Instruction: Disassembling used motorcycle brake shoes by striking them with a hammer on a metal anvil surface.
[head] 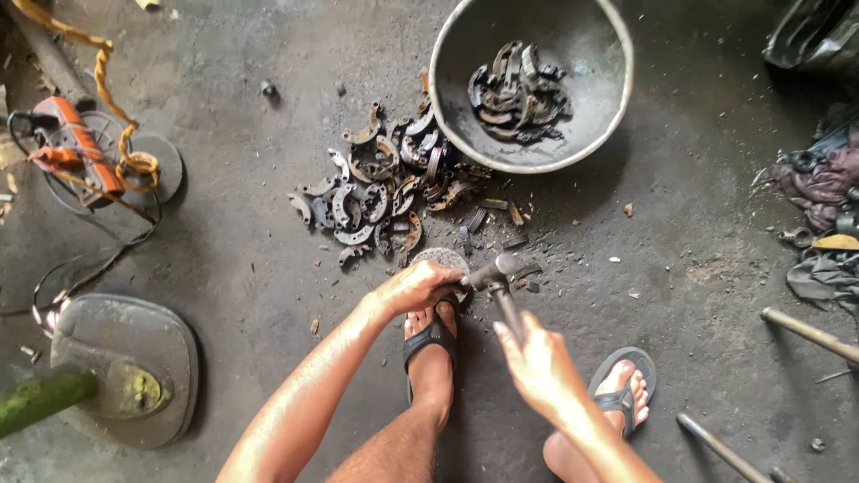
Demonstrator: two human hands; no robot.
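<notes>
Steel hammer [497, 284] gripped by right-hand fingers [528, 353]; left fingers [438, 282] curled shut.

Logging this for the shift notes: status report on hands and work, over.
Right hand gripping hammer. Left hand steadying a part on round block. Curved metal pieces heaped just beyond.

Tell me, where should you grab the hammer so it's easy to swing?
Grab the hammer by the lower end of its handle, coming from the person's side, just as the right hand does. The handle is long and thin and points back toward the body, while the heavy head sits out front by the left hand and the round block.
</notes>
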